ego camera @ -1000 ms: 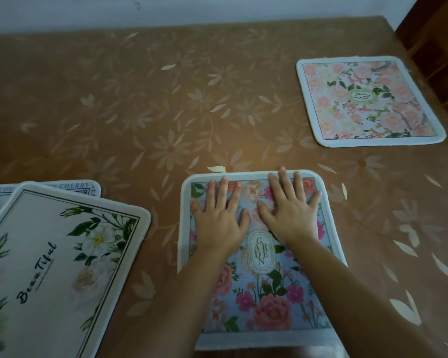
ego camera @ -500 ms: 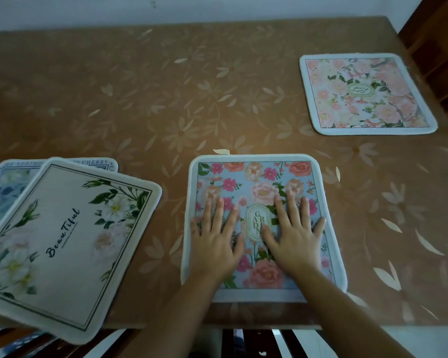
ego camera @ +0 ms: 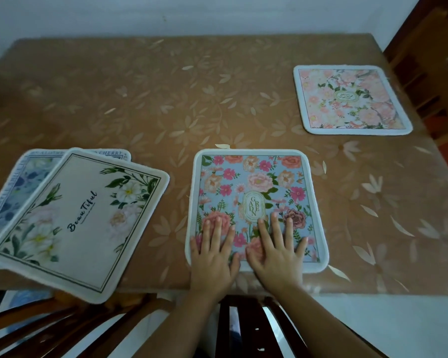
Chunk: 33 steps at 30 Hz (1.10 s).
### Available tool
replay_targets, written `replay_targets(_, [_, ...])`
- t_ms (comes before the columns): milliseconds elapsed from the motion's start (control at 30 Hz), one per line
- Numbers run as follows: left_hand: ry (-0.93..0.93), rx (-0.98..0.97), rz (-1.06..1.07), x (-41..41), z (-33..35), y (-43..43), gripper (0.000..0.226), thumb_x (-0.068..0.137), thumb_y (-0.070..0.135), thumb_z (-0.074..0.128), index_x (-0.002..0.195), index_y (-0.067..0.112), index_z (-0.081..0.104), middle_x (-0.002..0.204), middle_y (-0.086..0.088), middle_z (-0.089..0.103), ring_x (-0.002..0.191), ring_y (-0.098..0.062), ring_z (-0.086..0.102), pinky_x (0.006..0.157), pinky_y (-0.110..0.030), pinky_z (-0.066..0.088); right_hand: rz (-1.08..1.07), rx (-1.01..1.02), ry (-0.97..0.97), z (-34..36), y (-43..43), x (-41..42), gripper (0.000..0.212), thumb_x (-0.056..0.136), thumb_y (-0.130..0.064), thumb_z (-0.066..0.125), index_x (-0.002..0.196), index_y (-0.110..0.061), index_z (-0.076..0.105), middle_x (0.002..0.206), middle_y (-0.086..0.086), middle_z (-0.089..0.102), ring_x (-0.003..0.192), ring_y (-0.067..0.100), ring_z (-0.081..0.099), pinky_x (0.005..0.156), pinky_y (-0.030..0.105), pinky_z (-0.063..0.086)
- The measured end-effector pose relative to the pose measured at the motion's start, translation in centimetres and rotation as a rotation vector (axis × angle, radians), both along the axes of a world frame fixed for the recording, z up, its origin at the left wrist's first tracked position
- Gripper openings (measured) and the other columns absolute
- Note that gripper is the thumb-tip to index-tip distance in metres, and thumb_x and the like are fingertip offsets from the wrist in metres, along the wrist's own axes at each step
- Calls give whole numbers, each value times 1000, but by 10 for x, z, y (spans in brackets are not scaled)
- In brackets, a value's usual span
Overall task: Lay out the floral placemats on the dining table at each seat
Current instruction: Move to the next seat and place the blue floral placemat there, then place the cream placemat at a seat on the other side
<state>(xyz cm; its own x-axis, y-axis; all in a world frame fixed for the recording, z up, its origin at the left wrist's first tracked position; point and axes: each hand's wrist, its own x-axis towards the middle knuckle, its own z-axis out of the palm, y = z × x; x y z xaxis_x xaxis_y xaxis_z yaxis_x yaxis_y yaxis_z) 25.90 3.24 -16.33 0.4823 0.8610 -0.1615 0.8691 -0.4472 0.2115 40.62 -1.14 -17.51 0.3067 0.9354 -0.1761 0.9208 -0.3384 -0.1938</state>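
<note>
A blue floral placemat (ego camera: 256, 187) lies flat at the table's near edge, in front of me. My left hand (ego camera: 214, 257) and my right hand (ego camera: 276, 254) rest side by side on its near end, fingers straight and spread. A pink floral placemat (ego camera: 349, 99) lies flat at the far right. At the left, a cream placemat (ego camera: 73, 220) marked "Beautiful" sits askew on top of a blue one (ego camera: 23, 174), its near corner hanging over the table's edge.
The table (ego camera: 140, 99) wears a brown leaf-patterned cover and meets a white wall at the back. Dark wooden chairs (ego camera: 243, 329) stand below the near edge, and another chair (ego camera: 429, 60) stands at the right side.
Both hands have slid toward me along the blue floral placemat, from its far end to its near end. The view has pulled back, showing the table's near edge and chairs.
</note>
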Motion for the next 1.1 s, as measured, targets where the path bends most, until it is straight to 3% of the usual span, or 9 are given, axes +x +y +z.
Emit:
replay_targets(100, [12,-42,-3,0,6,-2,56,86,46,29,133,18,45,140,-14,43,128,-38,36,91,-65,35,16,-24,17,1,-2,1,72,81,-70,13,141,-35,-5,151,-2,-11,135,30,-22,105,62,-8])
replay_targets(200, [21,-63,15,-2,6,-10,55,85,44,34,132,18,47,139,-13,45,128,-36,37,91,-63,36,24,-17,90,7,-6,-1,69,85,-63,30,143,-34,5,154,-2,-5,137,27,-20,108,57,-5])
replay_targets(367, [57,-106,54,-11,12,-15,56,92,48,29,143,25,20,154,-1,16,140,-21,2,110,-50,10,52,26,178,27,-12,-12,67,88,-56,36,143,-32,7,155,-3,8,141,24,1,111,51,7])
replay_targets(667, [-198,177,250,-72,86,-16,38,91,32,43,127,18,48,132,0,50,123,-19,39,105,-37,25,119,212,144,89,-5,-61,56,88,-43,45,139,-25,28,145,0,35,131,22,29,109,45,22])
replay_targets(767, [-252,238,304,-107,108,-32,34,90,26,49,121,15,55,126,-4,55,120,-21,44,102,-40,32,196,252,136,106,-9,-93,53,88,-40,47,137,-24,32,144,0,38,130,23,31,109,46,24])
replay_targets(900, [-315,371,330,-156,130,-62,32,72,8,72,102,2,65,105,-17,67,101,-34,60,85,-51,46,273,334,119,130,-22,-140,49,87,-38,50,132,-23,39,140,3,43,128,26,36,105,47,27])
replay_targets(1100, [-352,413,444,-239,148,-117,36,67,4,75,102,-1,66,107,-20,66,102,-36,60,84,-54,48,345,403,162,162,-61,-217,50,84,-34,57,130,-18,45,140,5,44,126,28,39,104,48,30])
